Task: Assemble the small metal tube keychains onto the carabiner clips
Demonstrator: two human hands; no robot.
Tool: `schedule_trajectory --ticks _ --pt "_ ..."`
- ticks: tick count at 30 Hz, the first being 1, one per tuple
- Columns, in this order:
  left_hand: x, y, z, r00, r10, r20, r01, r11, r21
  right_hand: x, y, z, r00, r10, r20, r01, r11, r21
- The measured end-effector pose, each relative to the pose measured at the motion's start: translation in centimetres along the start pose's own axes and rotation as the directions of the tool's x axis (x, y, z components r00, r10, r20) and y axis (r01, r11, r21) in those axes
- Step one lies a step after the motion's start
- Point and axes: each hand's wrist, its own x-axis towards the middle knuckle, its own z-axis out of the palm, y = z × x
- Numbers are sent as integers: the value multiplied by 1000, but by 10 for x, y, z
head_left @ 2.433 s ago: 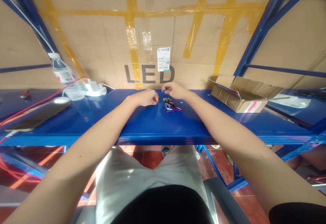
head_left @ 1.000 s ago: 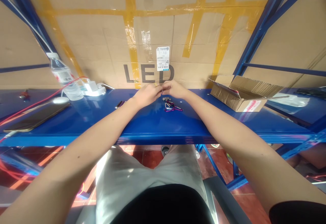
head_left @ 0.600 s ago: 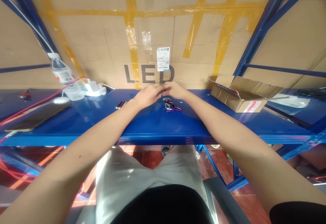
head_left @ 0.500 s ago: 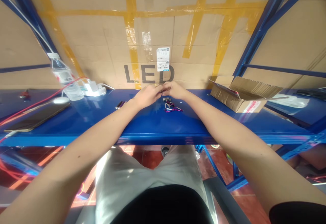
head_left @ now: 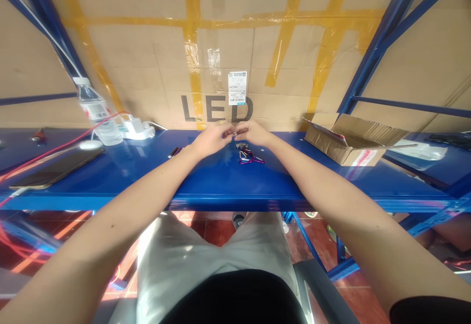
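My left hand [head_left: 214, 138] and my right hand [head_left: 253, 133] meet fingertip to fingertip above the blue shelf top [head_left: 213, 179]. Both are closed in a pinch. Between them shows a tiny shiny metallic piece [head_left: 235, 134], too small to name. A speck of green shows just below the left fingertips. Right below the hands lies a small heap of carabiners [head_left: 250, 157], some purple or pink and one silvery, with small metal parts at its top. Beside my left wrist lie some short dark and purplish rods [head_left: 175, 152], partly hidden by the forearm.
On the left stand a water bottle [head_left: 98, 113] and a white power strip [head_left: 138, 130], with a phone [head_left: 55, 169] and a red cable nearby. An opened cardboard box [head_left: 355, 140] sits on the right. A large taped carton [head_left: 162, 68] walls off the back.
The view has shifted slightly. My hands stay together in nearly the same place, and a green speck now shows under the left fingertips.
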Motion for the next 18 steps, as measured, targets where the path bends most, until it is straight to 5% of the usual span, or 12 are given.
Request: schedule_trajectory --ticks 8,18 --pt "-1 -12 -21 922 -349 -169 334 936 -114 -7 -13 22 991 49 127 -60 995 80" --pt "-4 -22 -26 892 -433 -127 424 901 -96 -11 -16 29 980 69 188 -57 996 -70"
